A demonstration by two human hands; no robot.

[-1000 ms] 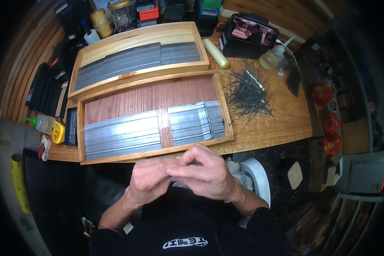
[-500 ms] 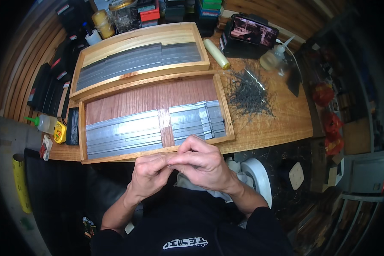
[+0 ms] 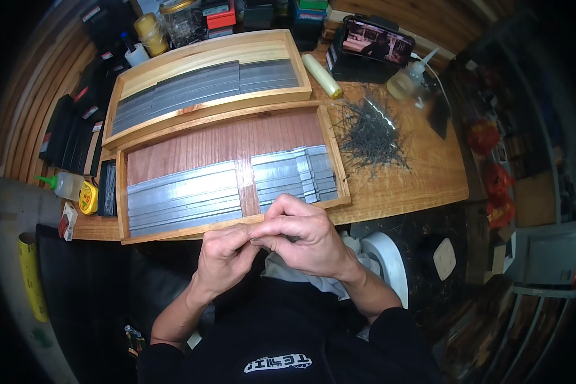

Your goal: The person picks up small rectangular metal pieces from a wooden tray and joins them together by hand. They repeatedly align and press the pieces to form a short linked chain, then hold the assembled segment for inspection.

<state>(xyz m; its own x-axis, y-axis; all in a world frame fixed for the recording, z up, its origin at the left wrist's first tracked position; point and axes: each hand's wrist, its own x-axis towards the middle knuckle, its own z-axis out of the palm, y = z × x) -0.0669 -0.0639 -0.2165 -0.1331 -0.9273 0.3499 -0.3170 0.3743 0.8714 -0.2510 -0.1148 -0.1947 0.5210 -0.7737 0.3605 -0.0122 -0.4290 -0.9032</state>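
My left hand (image 3: 226,255) and my right hand (image 3: 301,238) meet fingertip to fingertip just off the table's front edge. Both are closed in a pinch; whatever they hold is hidden by the fingers or too small to make out. Right beyond them lies a shallow wooden tray (image 3: 189,233) with a reddish-brown bottom. Grey metal strips (image 3: 185,198) fill its near left part in rows, and shorter strips (image 3: 275,179) lie to the right of a bare gap. Behind it, a second wooden tray (image 3: 205,107) carries more dark grey strips (image 3: 195,86).
A heap of thin dark slivers (image 3: 371,134) lies right of the trays, near a pale yellow roll (image 3: 322,75). A phone (image 3: 377,43) leans on a black box beside a squeeze bottle (image 3: 404,83). At left stand a green-tipped bottle (image 3: 65,185) and a yellow tape measure (image 3: 88,197).
The scene has shifted slightly up and left in the picture. My hands stay pinched together at nearly the same place, with the right fingers a little higher.
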